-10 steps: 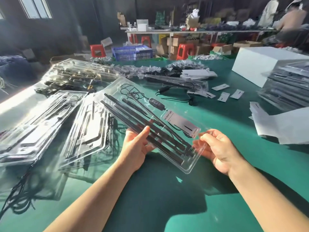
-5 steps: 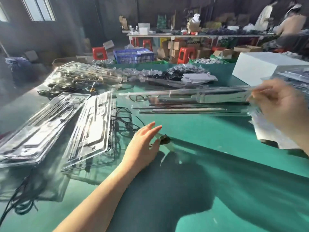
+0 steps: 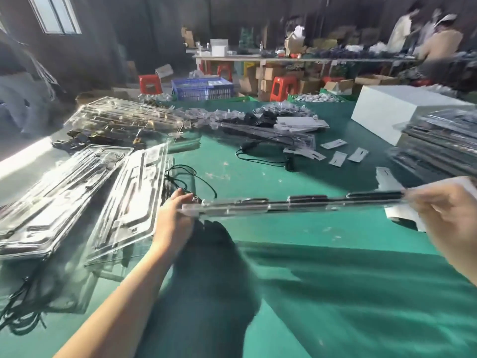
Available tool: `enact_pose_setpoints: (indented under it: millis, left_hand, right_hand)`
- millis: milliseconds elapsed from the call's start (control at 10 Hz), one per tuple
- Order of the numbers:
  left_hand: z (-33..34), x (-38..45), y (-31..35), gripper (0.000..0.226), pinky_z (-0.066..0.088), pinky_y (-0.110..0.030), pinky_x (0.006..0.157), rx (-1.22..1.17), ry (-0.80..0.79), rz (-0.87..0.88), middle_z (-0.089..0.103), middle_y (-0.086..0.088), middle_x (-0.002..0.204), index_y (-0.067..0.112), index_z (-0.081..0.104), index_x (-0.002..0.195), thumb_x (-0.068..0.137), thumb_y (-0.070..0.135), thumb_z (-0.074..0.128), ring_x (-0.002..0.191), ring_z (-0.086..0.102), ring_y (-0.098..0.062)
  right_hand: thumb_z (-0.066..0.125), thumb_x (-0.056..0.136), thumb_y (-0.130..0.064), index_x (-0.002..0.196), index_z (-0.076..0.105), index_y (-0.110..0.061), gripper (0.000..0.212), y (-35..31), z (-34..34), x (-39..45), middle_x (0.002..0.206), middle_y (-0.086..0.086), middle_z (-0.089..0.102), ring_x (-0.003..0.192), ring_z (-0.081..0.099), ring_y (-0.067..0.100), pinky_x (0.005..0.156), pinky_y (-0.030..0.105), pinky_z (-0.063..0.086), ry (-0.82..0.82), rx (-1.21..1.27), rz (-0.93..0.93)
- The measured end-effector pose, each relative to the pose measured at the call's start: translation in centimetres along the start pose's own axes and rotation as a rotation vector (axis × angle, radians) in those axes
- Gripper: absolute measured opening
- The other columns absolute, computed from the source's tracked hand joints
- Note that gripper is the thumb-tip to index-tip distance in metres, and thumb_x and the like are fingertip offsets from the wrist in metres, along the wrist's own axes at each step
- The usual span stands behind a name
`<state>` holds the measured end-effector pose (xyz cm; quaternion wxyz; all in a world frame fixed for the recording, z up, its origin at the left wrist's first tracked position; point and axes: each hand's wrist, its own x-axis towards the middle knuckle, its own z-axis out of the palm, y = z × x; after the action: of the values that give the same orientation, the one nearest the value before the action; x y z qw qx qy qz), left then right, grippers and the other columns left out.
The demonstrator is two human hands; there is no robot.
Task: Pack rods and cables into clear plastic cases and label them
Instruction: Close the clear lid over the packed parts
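Observation:
A packed clear plastic case [image 3: 296, 202] with black rods inside hangs edge-on above the green table [image 3: 322, 293], stretched level between both hands. My left hand [image 3: 174, 220] holds its left end, thumb on top. My right hand [image 3: 449, 215] grips its right end at the frame's right edge; motion blur hides the fingers' detail. Loose black cable [image 3: 260, 156] lies further back on the table. Small white labels [image 3: 338, 157] are scattered at the right middle.
Empty clear cases [image 3: 134, 202] lie stacked at the left over black cables [image 3: 191, 177]. More cases [image 3: 124, 120] sit at the back left. A stack of packed cases [image 3: 438, 148], a white box [image 3: 402, 109] and white sheets [image 3: 387, 179] stand right. People work at a far table.
The case was swung right by my right hand alone, then came back lower and nearer. My left hand rose from the table and took its left end. The camera turned slightly.

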<state>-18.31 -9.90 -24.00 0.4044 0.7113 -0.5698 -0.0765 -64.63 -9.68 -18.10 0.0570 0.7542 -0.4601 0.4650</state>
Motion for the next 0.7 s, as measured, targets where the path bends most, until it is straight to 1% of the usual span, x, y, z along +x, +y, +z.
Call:
enact_pose_setpoints:
  millis: [100,200,300,400,500,600,700]
  left_hand:
    - [-1.1,0.7,0.7,0.027,0.052,-0.027,0.082,-0.211,0.099,-0.026,0.068,-0.003,0.116,0.019,0.067,0.118,0.094,0.009,0.058,0.097,0.068,-0.024]
    - [-2.1,-0.1,2.7,0.030,0.053,-0.040,0.090,-0.352,-0.026,0.094,0.070,0.001,0.109,0.036,0.064,0.108,0.091,0.011,0.064,0.097,0.068,-0.019]
    - [-2.1,-1.9,5.2,0.026,0.052,-0.034,0.094,-0.154,-0.316,0.390,0.067,0.015,0.115,0.052,0.063,0.105,0.082,0.044,0.070,0.102,0.064,-0.001]
    - [-1.5,-3.2,6.4,0.059,0.035,-0.029,0.109,0.198,-0.652,0.462,0.037,0.031,0.142,0.071,0.043,0.119,0.061,0.084,0.052,0.129,0.039,0.003]
    - [-0.2,-4.3,6.6,0.064,0.013,-0.040,0.118,0.436,-0.688,0.501,0.016,0.017,0.158,0.068,0.028,0.132,0.072,0.080,0.049,0.147,0.010,-0.013]
    - [0.6,-4.8,6.5,0.057,-0.001,-0.049,0.119,0.523,-0.656,0.495,0.001,0.013,0.160,0.063,0.019,0.139,0.086,0.073,0.036,0.148,-0.005,-0.016]
    - [1.7,-5.5,6.3,0.058,0.000,-0.049,0.119,0.575,-0.584,0.494,-0.002,0.009,0.161,0.057,0.011,0.143,0.088,0.072,0.021,0.148,-0.004,-0.019]
  right_hand:
    - [0.064,0.091,-0.026,0.101,0.063,-0.037,0.015,-0.1,2.3,-0.4,0.103,-0.036,0.064,0.093,0.059,-0.017,0.080,0.001,0.041,-0.187,0.061,0.053]
    - [0.075,0.073,0.007,0.098,0.074,-0.007,0.029,0.1,4.5,-1.0,0.085,-0.004,0.073,0.073,0.069,0.013,0.067,0.017,0.045,-0.209,-0.115,-0.053]
    - [0.080,0.065,0.010,0.086,0.076,-0.001,0.023,0.3,5.7,0.0,0.080,0.015,0.074,0.061,0.070,0.031,0.055,0.030,0.052,-0.218,-0.238,-0.206]
    - [0.081,0.056,0.020,0.084,0.076,0.000,0.035,1.2,6.9,0.1,0.081,0.016,0.074,0.062,0.070,0.035,0.053,0.046,0.058,-0.358,-0.296,-0.213]
    - [0.071,0.067,0.018,0.088,0.071,-0.003,0.030,2.4,7.1,1.0,0.074,0.015,0.070,0.062,0.067,0.034,0.055,0.046,0.057,-0.545,-0.312,-0.148]
    - [0.062,0.075,0.006,0.102,0.060,-0.031,0.046,3.0,6.7,2.9,0.068,-0.004,0.062,0.054,0.057,0.008,0.053,0.030,0.050,-0.803,-0.421,-0.004]
    - [0.056,0.079,-0.001,0.118,0.045,-0.053,0.066,3.4,6.1,4.3,0.066,-0.017,0.058,0.046,0.047,-0.001,0.043,0.018,0.032,-0.932,-0.427,0.175]
